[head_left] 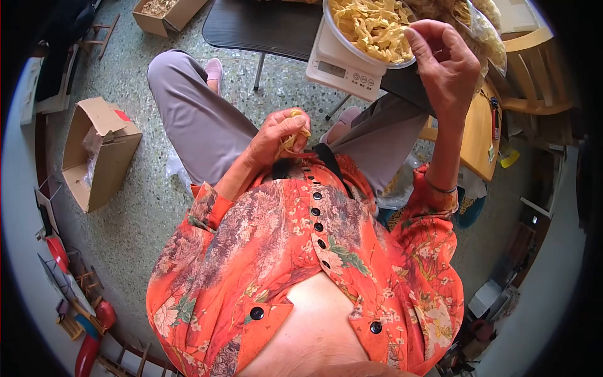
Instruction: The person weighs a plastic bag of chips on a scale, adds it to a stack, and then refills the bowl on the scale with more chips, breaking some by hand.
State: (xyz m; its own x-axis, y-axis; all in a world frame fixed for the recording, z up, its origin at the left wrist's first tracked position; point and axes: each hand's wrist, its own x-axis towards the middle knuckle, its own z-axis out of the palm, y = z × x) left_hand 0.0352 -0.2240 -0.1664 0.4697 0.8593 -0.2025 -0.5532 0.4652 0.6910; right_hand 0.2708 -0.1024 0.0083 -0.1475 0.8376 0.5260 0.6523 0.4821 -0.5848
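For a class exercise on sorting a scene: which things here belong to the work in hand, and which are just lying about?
In use:
left hand holding a yellow dried piece
right hand at the bowl of yellow pieces
digital scale

Lying about:
open cardboard box
second box
wooden chair

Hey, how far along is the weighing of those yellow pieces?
Done: the bowl on the scale is already heaped with yellow pieces. In hand: the right hand is at the bowl's rim, and the left hand holds a few more pieces. Left: the scale's reading is unreadable.
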